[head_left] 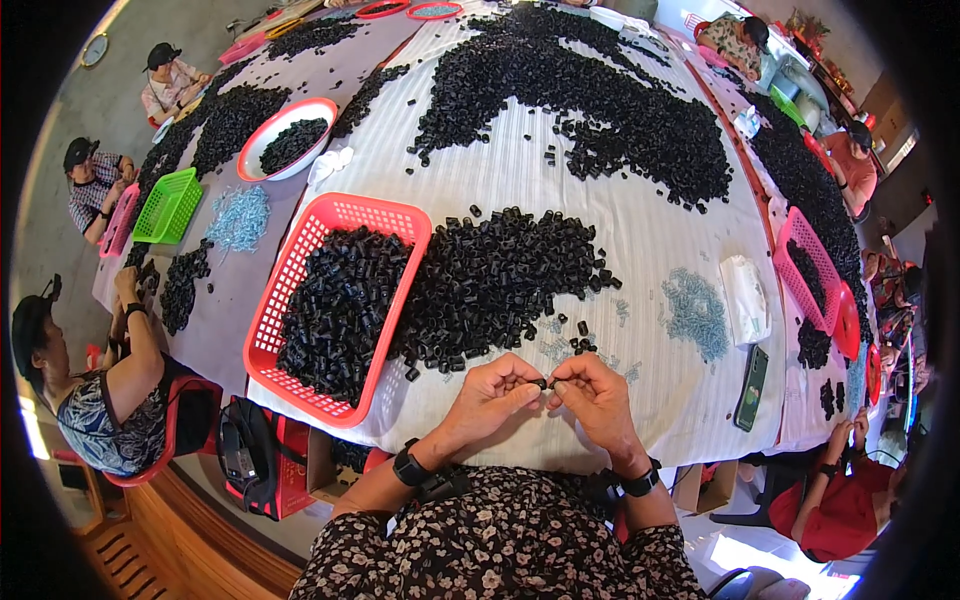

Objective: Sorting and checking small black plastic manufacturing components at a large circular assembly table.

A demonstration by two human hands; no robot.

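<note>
Just left of the green basket I can see a pink basket, with a person in a checked shirt right behind it. Beyond the green basket sits someone in a pale patterned shirt, and farther off hangs a round clock. To its right there's a red-rimmed white bowl. On its near side, someone in a blue patterned top sits, a black backpack lower down. Well to its right lie a white packet and a dark green phone.
</note>
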